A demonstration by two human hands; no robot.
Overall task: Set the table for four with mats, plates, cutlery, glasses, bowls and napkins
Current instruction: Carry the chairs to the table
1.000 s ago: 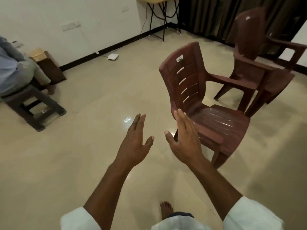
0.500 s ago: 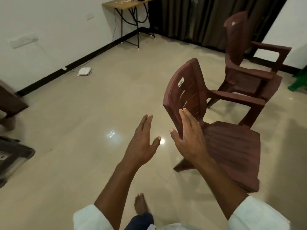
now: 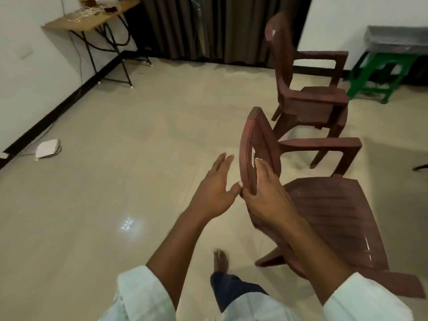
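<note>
No mats, plates, cutlery, glasses, bowls or napkins are in view. A brown plastic armchair [image 3: 328,205] stands just ahead on the right, seen edge-on from behind its back. My right hand [image 3: 266,195] grips the edge of its backrest, thumb on the near side and fingers on the far side. My left hand [image 3: 213,191] hovers just left of the backrest, fingers spread, holding nothing; its thumb is close to my right thumb.
A second brown armchair [image 3: 308,93] stands farther back. A green stool [image 3: 382,75] carries a grey tray at the far right. A small wooden table [image 3: 92,19] stands by the left wall. A white device [image 3: 47,148] with cables lies on the tiled floor.
The view has swung to the right and I have stepped closer. My right hand went from hovering beside the backrest to gripping it. My left hand moved nearer to the chair.
</note>
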